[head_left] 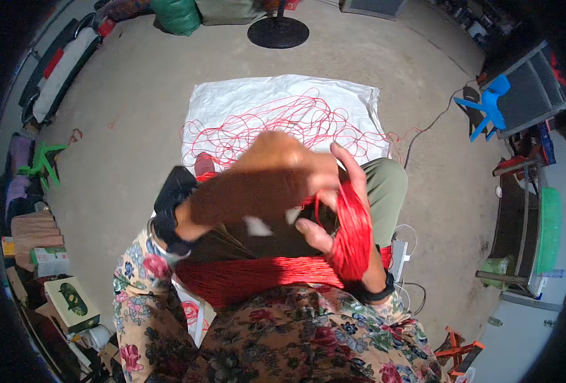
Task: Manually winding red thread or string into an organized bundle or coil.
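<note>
A thick skein of red cord (354,233) is looped around my right hand (315,236), whose thumb and index finger stand apart. My left hand (286,159), smeared by motion, reaches across my lap with its fingers curled, close to the right fingers. Whatever it grips is hidden. More red cord, a dense bundle of strands (264,277), lies across my lap. In front of me, loose tangled red cord (295,124) spreads over a white sheet (232,92) on the floor.
A round black stand base (278,33) and a green sack (175,16) are at the far side. Right of me are a blue stool (488,107), a cable (433,121) and a white power strip (398,258). A green stool (43,161) and boxes (71,303) line the left.
</note>
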Motion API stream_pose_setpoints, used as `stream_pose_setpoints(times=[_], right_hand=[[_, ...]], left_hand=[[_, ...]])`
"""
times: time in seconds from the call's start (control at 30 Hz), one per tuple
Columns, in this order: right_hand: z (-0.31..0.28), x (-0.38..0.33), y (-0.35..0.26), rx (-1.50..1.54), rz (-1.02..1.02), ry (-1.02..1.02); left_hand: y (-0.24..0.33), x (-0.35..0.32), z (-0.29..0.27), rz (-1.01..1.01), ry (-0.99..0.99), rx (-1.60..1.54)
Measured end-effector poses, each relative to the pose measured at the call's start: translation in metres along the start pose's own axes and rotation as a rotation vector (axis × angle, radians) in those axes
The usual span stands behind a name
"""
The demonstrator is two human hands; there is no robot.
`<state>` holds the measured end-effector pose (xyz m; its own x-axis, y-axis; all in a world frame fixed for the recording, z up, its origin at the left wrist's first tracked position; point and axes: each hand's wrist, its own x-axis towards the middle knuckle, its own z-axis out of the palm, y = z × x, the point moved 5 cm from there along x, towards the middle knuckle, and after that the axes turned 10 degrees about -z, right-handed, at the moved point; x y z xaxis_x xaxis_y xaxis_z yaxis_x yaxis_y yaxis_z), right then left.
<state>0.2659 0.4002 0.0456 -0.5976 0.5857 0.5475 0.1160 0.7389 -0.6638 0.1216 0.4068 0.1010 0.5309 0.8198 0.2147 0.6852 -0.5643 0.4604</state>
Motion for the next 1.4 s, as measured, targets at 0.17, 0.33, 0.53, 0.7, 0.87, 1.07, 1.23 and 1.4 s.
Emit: stream_pose_setpoints(times=[0.17, 0.33, 0.53, 0.7, 0.87, 1.07, 1.23, 1.4], right_hand=[[-0.017, 0.005, -0.029, 0.477, 0.030, 0.095], [-0.043, 0.025, -0.015, 0.328, 0.149, 0.282], [-0.032, 0.018, -0.002, 0.843, 0.186, 0.266], [-0.030, 0.035, -0.012, 1.140, 0.019, 0.202], [-0.031, 0.072, 0.013, 1.127, 0.052, 0.454], [0.001, 0.075, 0.043, -0.104, -0.129, 0.247], [0.010, 0.024, 0.006, 0.130, -0.126, 0.045], [-0.014, 0.015, -0.047, 0.132, -0.121, 0.056]], left_hand=[[-0.053, 0.015, 0.005, -0.235, 0.264, -0.501], [-0.047, 0.004, 0.068, -0.309, 0.144, -0.675], [-0.075, -0.028, 0.056, -0.501, 0.318, -0.826], [-0.074, -0.020, 0.064, -0.532, 0.234, -0.778], [0.010, -0.013, 0.119, -0.295, 0.037, -0.363], [0.069, -0.036, 0.076, -0.090, -0.108, -0.331], [0.028, -0.042, -0.007, -0.094, 0.097, 0.066], [-0.040, -0.011, -0.028, -0.153, 0.286, -0.273]])
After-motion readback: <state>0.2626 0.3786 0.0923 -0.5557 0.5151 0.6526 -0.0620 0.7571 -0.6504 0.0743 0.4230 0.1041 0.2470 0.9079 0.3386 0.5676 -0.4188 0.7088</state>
